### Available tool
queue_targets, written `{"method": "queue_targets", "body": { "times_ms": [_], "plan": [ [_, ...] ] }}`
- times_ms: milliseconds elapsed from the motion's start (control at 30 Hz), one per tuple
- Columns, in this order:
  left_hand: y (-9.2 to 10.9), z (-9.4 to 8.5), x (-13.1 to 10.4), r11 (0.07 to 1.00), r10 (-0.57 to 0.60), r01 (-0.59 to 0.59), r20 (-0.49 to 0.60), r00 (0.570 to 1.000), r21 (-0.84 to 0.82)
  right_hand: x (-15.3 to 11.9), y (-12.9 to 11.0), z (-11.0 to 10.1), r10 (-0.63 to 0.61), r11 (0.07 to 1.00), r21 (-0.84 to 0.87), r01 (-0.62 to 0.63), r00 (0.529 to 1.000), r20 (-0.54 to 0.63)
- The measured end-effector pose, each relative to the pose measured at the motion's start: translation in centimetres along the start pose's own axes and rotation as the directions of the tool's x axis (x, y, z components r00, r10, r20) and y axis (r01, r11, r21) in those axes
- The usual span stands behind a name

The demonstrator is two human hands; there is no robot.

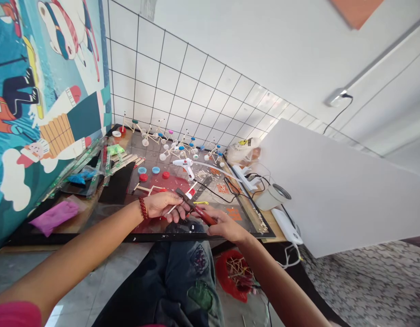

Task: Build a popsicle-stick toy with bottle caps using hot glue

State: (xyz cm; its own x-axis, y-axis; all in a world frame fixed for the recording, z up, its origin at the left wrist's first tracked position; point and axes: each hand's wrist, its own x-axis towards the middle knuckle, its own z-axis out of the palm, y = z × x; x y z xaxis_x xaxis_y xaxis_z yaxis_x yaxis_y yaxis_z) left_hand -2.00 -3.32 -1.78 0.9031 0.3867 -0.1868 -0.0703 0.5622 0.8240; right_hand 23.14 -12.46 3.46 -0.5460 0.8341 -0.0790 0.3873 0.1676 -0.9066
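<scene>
My left hand (165, 204), with a red bead bracelet at its wrist, pinches a thin pale stick (172, 209) over the front of the table. Wrapped in my right hand (222, 221) is a plier-like tool (205, 215) with a reddish-brown handle. Its dark metal head meets the stick at my left fingertips; whether the jaws are closed cannot be seen. Behind my left hand lies a small joined stick piece (148, 189). Red bottle caps (166, 175) and blue bottle caps (156, 170) sit farther back. A yellow item (200, 203) lies just beyond the tool.
Several stick-and-cap models (181, 146) line the back by a wire grid (176, 86). A white glue gun (185, 167) trails a cord toward a power strip (244, 177). Packaged sticks (124, 164) and a pink packet (56, 217) lie left. A red bag of sticks (232, 274) stands below.
</scene>
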Motion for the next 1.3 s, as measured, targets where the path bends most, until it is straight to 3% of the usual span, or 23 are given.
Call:
{"method": "queue_targets", "body": {
  "times_ms": [267,400,633,800,933,1133,1300],
  "plan": [
    [-0.1,-0.4,0.0,0.999,0.014,-0.009,0.095,0.995,-0.048,0.0,-1.1,0.3,-0.051,0.996,-0.076,0.049,0.998,-0.024],
    [0.0,-0.2,-0.2,0.999,0.012,-0.009,0.084,0.996,-0.034,-0.1,-0.7,0.0,-0.031,0.996,-0.082,0.029,0.999,-0.023],
    [0.2,0.3,-0.6,0.998,-0.007,0.008,-0.005,1.0,0.061,-0.3,-0.4,-0.1,0.068,0.996,0.064,-0.067,0.998,-0.009],
    [0.4,0.6,-1.1,0.996,0.038,-0.044,0.074,0.996,0.079,-0.7,-0.7,-0.3,0.099,0.976,0.198,-0.089,0.994,-0.043],
    [0.4,0.6,-1.2,0.994,0.081,-0.089,0.127,0.989,0.056,-0.9,-0.8,-0.6,0.094,0.987,0.139,-0.082,0.992,-0.08],
    [0.2,0.4,-0.8,0.992,0.062,-0.066,0.046,0.997,0.105,-0.6,-1.2,-0.3,0.063,0.998,-0.005,-0.064,0.997,-0.044],
    [0.3,0.6,-0.8,0.993,0.048,-0.049,0.011,0.999,0.107,-0.6,-1.4,0.0,0.045,0.999,-0.022,-0.045,0.999,-0.017]
  ]
}}
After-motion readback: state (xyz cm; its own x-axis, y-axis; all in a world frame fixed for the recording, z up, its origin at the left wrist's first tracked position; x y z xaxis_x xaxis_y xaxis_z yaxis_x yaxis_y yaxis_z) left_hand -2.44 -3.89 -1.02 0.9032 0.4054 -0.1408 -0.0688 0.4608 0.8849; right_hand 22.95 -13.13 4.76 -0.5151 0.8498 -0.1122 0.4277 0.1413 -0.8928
